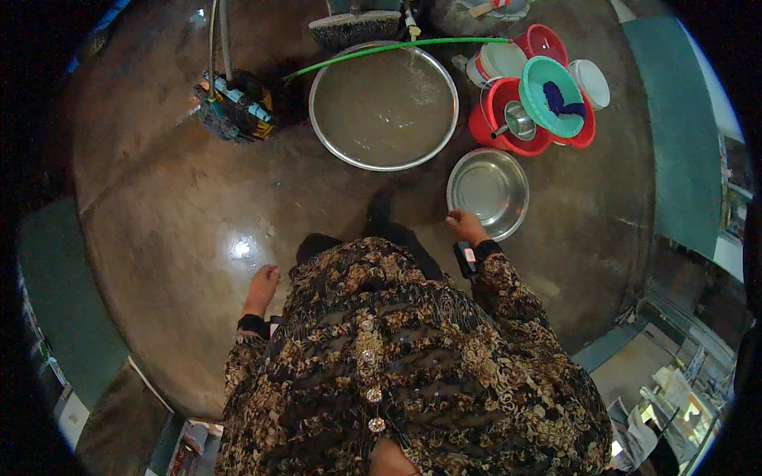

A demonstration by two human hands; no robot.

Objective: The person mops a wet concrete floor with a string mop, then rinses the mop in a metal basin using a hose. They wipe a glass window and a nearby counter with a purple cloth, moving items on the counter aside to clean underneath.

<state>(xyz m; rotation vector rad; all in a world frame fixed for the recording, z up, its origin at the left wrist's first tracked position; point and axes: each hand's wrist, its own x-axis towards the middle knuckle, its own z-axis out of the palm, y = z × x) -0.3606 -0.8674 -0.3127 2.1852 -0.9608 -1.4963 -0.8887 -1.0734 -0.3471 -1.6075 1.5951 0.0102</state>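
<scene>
My left hand (262,291) hangs beside my body above the wet floor, its fingers loosely curled together and nothing visible in them. On the other side, my right hand (468,226) is also curled, with nothing seen in its grasp. It overlaps the near-left rim of a stainless steel basin (489,189) in view; it looks raised above that basin rather than gripping it. Ahead of me on the floor stands a wide metal-rimmed tub (381,113) full of murky water. A green hose (381,50) lies across its far side. Water runs into the tub from a tap (412,27).
At right cluster a red bucket (481,122) holding a metal ladle (520,121), a turquoise basin (539,74) with dark purple cloth (556,98), and several other pails. A mop-like bundle with poles (235,110) stands left. A broom head (357,30) sits behind the tub.
</scene>
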